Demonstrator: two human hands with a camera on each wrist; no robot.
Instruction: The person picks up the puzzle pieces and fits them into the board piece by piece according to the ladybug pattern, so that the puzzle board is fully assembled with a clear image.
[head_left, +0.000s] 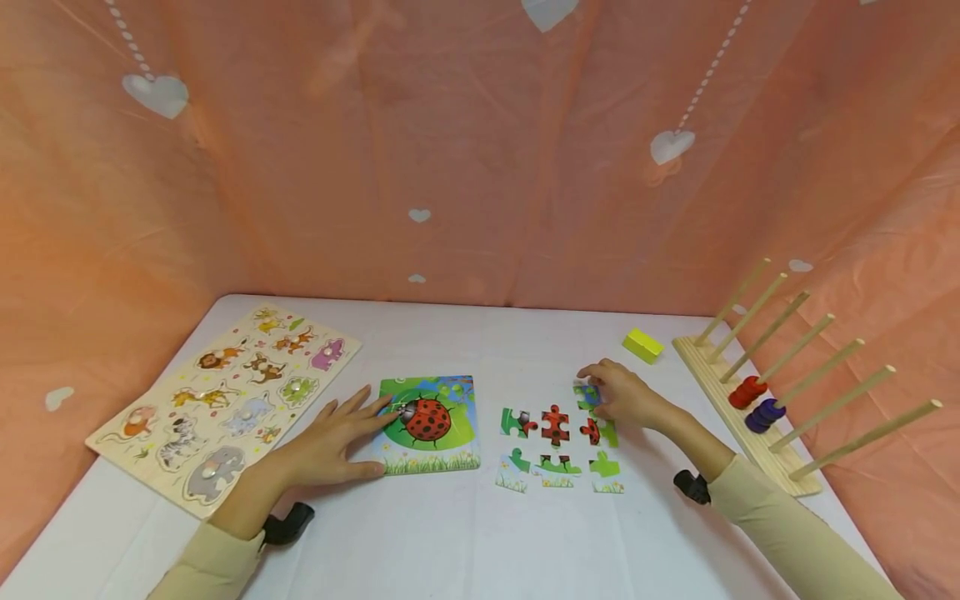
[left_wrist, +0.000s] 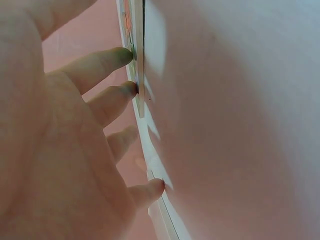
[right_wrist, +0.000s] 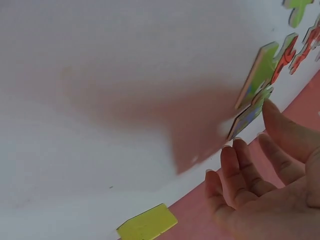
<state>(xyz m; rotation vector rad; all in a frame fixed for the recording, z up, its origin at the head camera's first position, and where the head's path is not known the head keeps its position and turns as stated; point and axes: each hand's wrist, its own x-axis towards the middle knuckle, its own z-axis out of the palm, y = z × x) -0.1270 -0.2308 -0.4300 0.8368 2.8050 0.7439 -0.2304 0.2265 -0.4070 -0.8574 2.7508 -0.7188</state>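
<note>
Board (head_left: 431, 425) touched by left hand (head_left: 330, 446), fingers spread; far-right piece (right_wrist: 251, 115) pinched by right hand (head_left: 626, 396); rack (head_left: 756, 442) shown only in head view.

The ladybug board (head_left: 429, 423)'s lying flat, picture up, and loose jigsaw pieces (head_left: 556, 426) are sitting just right of it.

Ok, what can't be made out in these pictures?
Head view: part of the blue-green puzzle piece, covered by the right hand.
Left wrist view: the picture on the ladybug board, too edge-on to read; the thumb tip of the left hand, cut by the top edge.
Right wrist view: the red puzzle piece, cut by the right edge; the bottom of the yellow block, cut by the lower edge.
</note>
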